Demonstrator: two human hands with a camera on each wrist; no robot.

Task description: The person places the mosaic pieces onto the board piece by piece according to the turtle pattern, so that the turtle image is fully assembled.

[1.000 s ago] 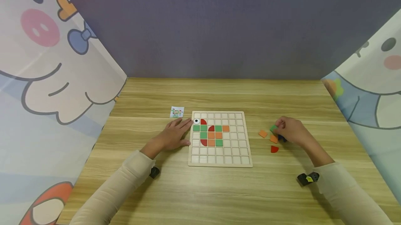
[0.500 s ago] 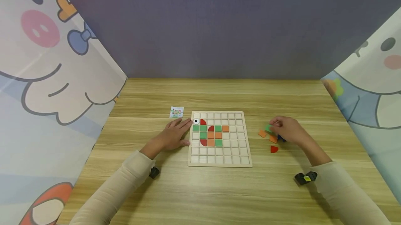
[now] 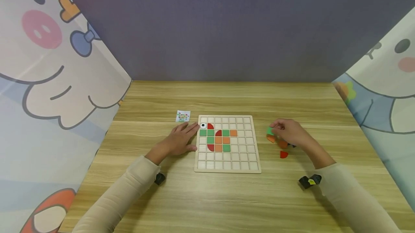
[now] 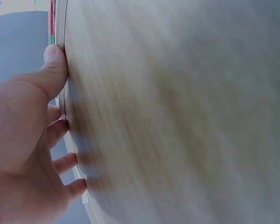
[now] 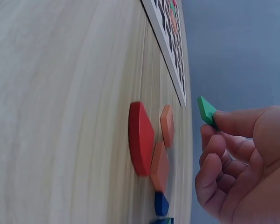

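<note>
My right hand [image 3: 288,131] pinches a green square tile [image 5: 206,111] between thumb and fingertips, raised over the loose tiles. Below it lie two orange tiles [image 5: 167,125], a red quarter-round tile [image 3: 284,154] and a dark blue piece [image 5: 161,203], partly hidden by the hand in the head view. My left hand [image 3: 179,140] rests with spread fingers at the left edge of the wooden grid board [image 3: 246,161]. Set in the board are green, orange and red tiles and a white round eye piece [image 3: 203,125].
A small printed card [image 3: 183,116] with a coloured pattern lies behind my left hand, near the board's back left corner. A dark grey partition [image 3: 227,27] stands behind the wood-grain table [image 3: 227,204], with cartoon-printed panels at both sides.
My right hand has moved left with the green tile, from above the dark blue piece to above the left orange tile. The left hand and the board have stayed in place.
</note>
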